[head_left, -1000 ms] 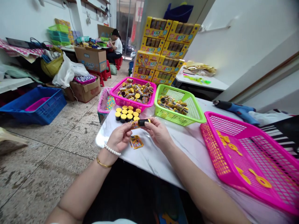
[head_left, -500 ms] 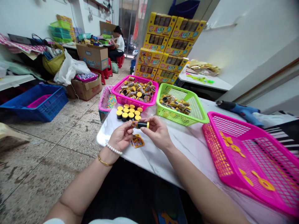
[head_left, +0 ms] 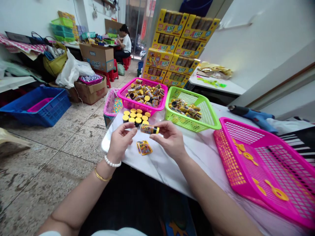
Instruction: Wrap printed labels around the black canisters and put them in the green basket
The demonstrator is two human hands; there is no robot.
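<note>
My right hand (head_left: 169, 137) pinches a small bottle (head_left: 148, 128) by its yellow-capped end; a printed yellow label covers its side, and it lies sideways in the air above the table. To its left, my left hand (head_left: 121, 139) is apart from the bottle, fingers spread and holding nothing. Under the hands, a few printed yellow labels (head_left: 144, 148) lie on the white table (head_left: 159, 164). Just beyond stand several dark bottles with yellow lids (head_left: 132, 120), grouped upright.
A pink basket (head_left: 145, 107) and a green basket (head_left: 209, 119), both with labelled bottles, stand behind. On the right is a larger pink basket (head_left: 228, 164) with yellow plastic pieces, near a blue heat gun (head_left: 253, 116). Stacked yellow boxes (head_left: 172, 59) rise behind. A person (head_left: 126, 44) sits far back.
My left hand has let go of the bottle and moved left, its fingers opening. The label now wraps the bottle's side, where bare black showed before. My right hand still holds it.
</note>
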